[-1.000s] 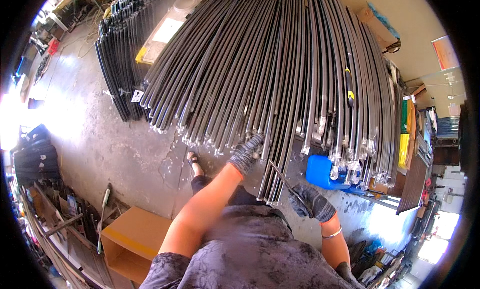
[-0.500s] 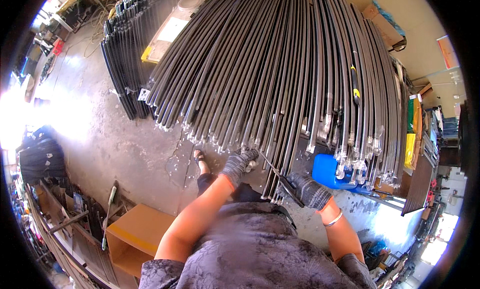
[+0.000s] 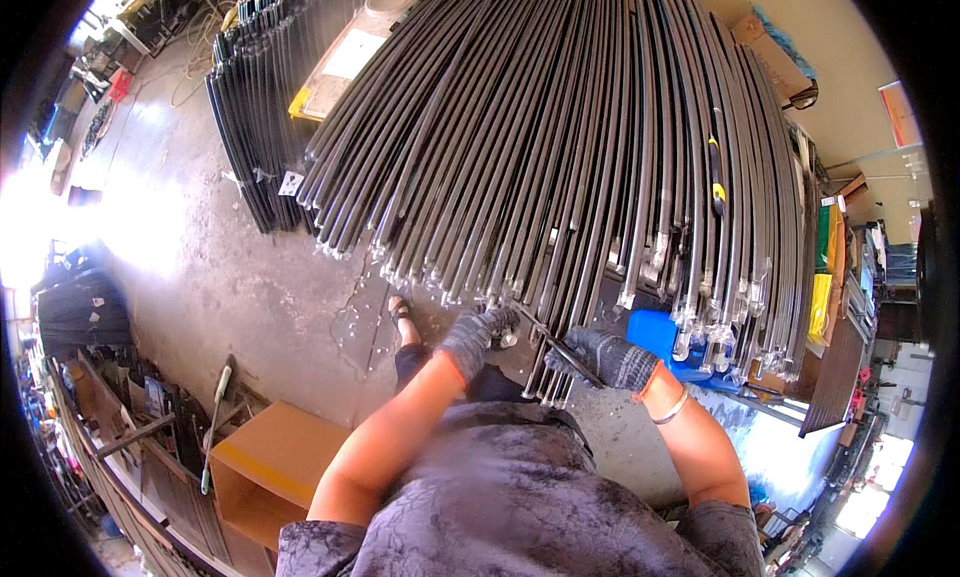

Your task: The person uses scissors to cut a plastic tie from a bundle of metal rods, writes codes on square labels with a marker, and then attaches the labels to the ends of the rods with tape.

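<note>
Both my hands wear grey knit gloves. My right hand (image 3: 618, 360) is closed around a slim tool with a dark handle (image 3: 574, 359); its thin shaft points up and left toward my left hand. Whether it is a blade or a rod I cannot tell. My left hand (image 3: 478, 339) is closed at the near ends of the long dark rods (image 3: 480, 177), beside the tool's tip. Something pale and clear shows at its fingertips, too small to name. The rods lie side by side in a wide bundle, with clear plastic wrap (image 3: 715, 332) at many ends.
A yellow-and-black tool (image 3: 715, 177) lies on the rods at right. Beneath them stands a blue container (image 3: 652, 329). An open cardboard box (image 3: 275, 457) is at lower left, near a long-handled tool (image 3: 217, 417). More wrapped rods (image 3: 245, 137) stand at far left.
My right hand has moved slightly left and up, bringing the tool closer to my left hand. My left hand stays near the rod ends. The view has shifted a little.
</note>
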Available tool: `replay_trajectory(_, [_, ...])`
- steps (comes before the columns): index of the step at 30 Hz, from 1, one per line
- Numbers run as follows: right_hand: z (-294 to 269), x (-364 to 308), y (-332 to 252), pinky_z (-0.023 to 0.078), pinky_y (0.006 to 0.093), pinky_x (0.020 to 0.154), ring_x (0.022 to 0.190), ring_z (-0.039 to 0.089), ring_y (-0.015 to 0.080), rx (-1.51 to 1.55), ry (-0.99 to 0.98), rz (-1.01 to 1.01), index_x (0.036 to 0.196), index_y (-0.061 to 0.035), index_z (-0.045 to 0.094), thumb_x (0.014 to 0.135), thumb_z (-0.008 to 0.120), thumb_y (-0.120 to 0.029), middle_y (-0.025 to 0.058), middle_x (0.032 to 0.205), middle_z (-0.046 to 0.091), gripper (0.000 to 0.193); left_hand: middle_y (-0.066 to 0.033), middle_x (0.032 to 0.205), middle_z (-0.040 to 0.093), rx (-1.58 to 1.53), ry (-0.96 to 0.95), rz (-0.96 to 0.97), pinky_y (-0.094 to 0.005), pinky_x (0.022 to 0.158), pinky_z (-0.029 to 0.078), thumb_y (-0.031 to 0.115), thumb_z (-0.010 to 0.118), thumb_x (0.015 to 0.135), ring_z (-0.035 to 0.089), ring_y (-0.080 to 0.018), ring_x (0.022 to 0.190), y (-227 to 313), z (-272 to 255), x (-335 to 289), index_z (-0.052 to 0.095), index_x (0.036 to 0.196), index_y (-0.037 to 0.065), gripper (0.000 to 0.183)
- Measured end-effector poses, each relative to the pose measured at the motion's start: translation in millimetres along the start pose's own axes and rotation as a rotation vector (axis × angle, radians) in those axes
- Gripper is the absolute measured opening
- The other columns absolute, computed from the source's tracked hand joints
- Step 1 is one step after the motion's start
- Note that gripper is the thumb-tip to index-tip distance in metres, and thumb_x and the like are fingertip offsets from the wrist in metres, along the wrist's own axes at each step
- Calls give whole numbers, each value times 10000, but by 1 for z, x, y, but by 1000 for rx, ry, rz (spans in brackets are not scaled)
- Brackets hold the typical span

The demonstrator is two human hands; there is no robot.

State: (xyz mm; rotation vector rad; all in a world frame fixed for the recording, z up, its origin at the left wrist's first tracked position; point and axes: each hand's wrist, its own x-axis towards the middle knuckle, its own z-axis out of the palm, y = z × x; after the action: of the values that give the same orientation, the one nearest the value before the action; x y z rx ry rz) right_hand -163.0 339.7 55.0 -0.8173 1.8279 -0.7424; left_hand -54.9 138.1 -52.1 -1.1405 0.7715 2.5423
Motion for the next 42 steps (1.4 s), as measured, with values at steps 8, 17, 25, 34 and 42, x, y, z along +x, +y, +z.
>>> replay_trajectory(8, [-3, -5, 5, 529, 286, 682, 776, 660, 191, 1160, -121, 515, 1001, -7, 626, 961, 468, -204, 139, 921, 687, 255, -164, 1100, 632, 335, -197, 80, -380, 843, 510, 173, 543, 899, 612, -274, 1038, -6, -25, 5, 584, 1152, -21, 322])
replay_trajectory(17, [-13, -2, -16, 468, 245, 558, 739, 625, 116, 760, -172, 311, 1092, -11, 574, 970, 448, -151, 83, 974, 684, 225, -137, 1051, 650, 183, -163, -49, -376, 753, 530, 229, 555, 931, 643, -261, 952, -4, -27, 3, 599, 1096, 12, 276])
replay_trajectory(25, [-17, 22, -9, 469, 323, 567, 618, 601, 158, 152, -86, 285, 922, -53, 659, 886, 579, -195, 113, 752, 657, 167, -62, 834, 674, 820, -470, 792, -289, 636, 517, 110, 696, 816, 636, -159, 749, -6, -39, 8, 664, 968, -6, 193])
replay_trajectory(34, [-24, -10, -30, 478, 325, 684, 788, 617, 163, 283, -176, 335, 1004, -26, 622, 894, 553, -108, 144, 893, 660, 154, -70, 843, 672, 268, -206, 47, -288, 618, 522, 164, 718, 812, 631, -166, 716, 7, -22, -10, 665, 941, 32, 192])
replay_trajectory(42, [-7, 28, 11, 419, 292, 444, 512, 542, 128, 494, -172, 357, 968, -47, 645, 925, 529, -183, 38, 656, 610, 183, -70, 855, 663, 486, -289, 246, -322, 612, 544, 157, 691, 828, 637, -188, 755, 2, -30, -4, 650, 954, 17, 192])
